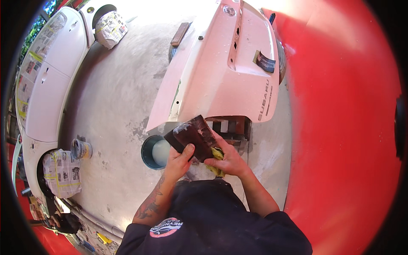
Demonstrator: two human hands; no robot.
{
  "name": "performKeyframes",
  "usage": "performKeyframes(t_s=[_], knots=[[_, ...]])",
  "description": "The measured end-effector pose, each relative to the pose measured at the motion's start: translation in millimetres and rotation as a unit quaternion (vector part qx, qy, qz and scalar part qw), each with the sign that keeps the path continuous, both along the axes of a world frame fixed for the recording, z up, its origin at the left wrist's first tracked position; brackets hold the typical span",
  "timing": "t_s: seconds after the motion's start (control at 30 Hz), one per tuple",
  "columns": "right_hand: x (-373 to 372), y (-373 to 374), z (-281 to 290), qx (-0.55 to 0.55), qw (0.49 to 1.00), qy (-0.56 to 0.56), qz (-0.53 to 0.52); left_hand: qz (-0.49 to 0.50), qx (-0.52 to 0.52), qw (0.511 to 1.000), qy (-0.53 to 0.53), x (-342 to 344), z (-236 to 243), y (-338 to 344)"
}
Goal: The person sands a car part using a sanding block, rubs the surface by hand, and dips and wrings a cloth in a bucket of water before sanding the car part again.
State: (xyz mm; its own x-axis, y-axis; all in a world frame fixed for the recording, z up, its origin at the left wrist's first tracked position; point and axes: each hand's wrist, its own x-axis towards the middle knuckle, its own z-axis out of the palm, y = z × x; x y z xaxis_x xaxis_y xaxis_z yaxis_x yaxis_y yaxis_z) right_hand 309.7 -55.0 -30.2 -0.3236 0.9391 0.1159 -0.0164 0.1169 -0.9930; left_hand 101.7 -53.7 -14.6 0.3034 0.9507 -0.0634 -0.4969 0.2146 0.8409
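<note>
My left hand (180, 161) and my right hand (227, 157) grip a dark brown block (195, 136) with a dark sheet at its left edge, held just in front of the lower edge of a white car trunk lid (221, 93). A crumpled yellow cloth or sponge (216, 169) shows by my right fingers, partly hidden. Below and left of the block is a dark green bucket (158, 155) of cloudy liquid. A curved dark strip (265, 63) rests on the lid.
A white car body (46, 97) with paper-masked wheels (61, 174) runs along the left; a can (80, 148) stands beside it. A thin brown block (180, 33) lies left of the lid. A dark support (231, 134) is under the lid. A red surface (340, 127) fills the right.
</note>
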Motion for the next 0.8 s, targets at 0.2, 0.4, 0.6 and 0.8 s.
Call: performKeyframes(t_s=[0.2, 0.4, 0.6, 0.8], knots=[[-93.5, -1.2, 0.9, 0.186, 0.976, -0.102, 0.045, 0.112, 0.012, 0.992, -0.059, -93.9, -15.0, -20.9], [-237.4, -8.9, -19.0, 0.310, 0.903, -0.287, 0.075, 0.224, -0.026, 0.972, -0.066, -225.2, -49.2, -32.1], [-355.9, -18.0, -70.0, 0.306, 0.843, -0.435, 0.075, 0.323, -0.115, 0.929, 0.135, -322.8, -90.4, -51.3], [-410.4, -16.0, -111.1, 0.337, 0.812, -0.449, 0.162, 0.328, -0.238, 0.900, 0.158, -389.3, -141.7, -50.6]])
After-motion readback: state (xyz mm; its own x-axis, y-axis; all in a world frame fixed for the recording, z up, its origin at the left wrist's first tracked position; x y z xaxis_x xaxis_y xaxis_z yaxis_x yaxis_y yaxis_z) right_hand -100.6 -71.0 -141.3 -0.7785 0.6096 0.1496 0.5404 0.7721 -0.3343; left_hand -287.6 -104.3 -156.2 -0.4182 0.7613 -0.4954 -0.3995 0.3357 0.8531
